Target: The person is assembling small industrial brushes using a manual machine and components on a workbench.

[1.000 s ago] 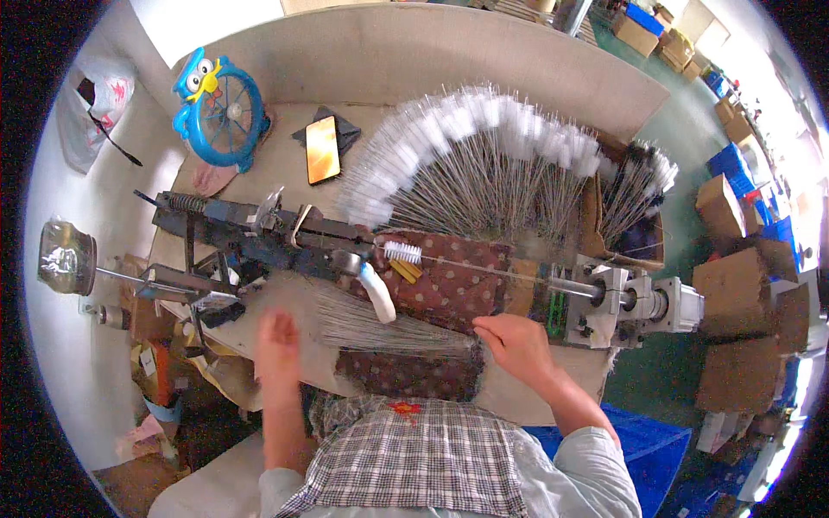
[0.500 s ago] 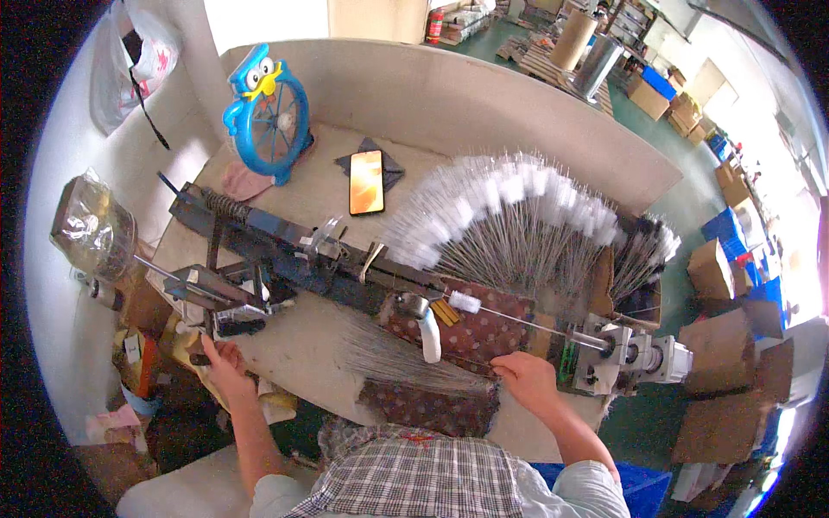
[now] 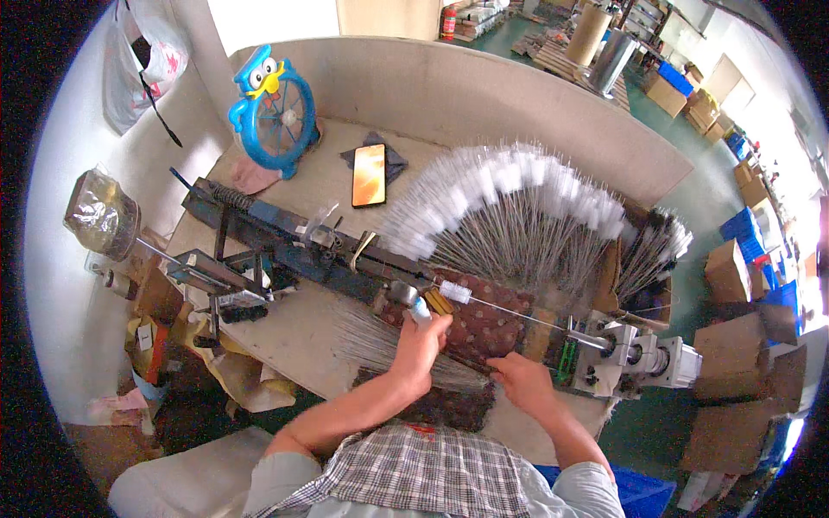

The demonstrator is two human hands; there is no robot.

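Observation:
My left hand [image 3: 420, 352] is closed around the white-gripped lever [image 3: 421, 311] at the middle of a long bench machine [image 3: 298, 255]. My right hand [image 3: 522, 382] is pinched at the right end of a bundle of thin wires [image 3: 380, 350]; what its fingertips hold is too small to make out. Just beyond both hands, a white bristle brush [image 3: 455, 293] sits on a wire stem that stretches right to the spindle [image 3: 591, 340] of a motor unit [image 3: 649, 356]. A dark spotted cloth [image 3: 484, 324] lies under the brush.
Many finished-looking white brushes [image 3: 518, 177] stand fanned out behind the machine, beside a cardboard box [image 3: 639, 302] of more brushes. Farther back are a lit phone [image 3: 369, 175] and a blue cartoon-bird fan [image 3: 275, 112]. A crank handle [image 3: 207, 341] hangs at the left.
My left hand has left the crank handle at the left and moved right onto the white-gripped lever, which has tilted. My right hand has barely shifted. The brush's bristles look more spread.

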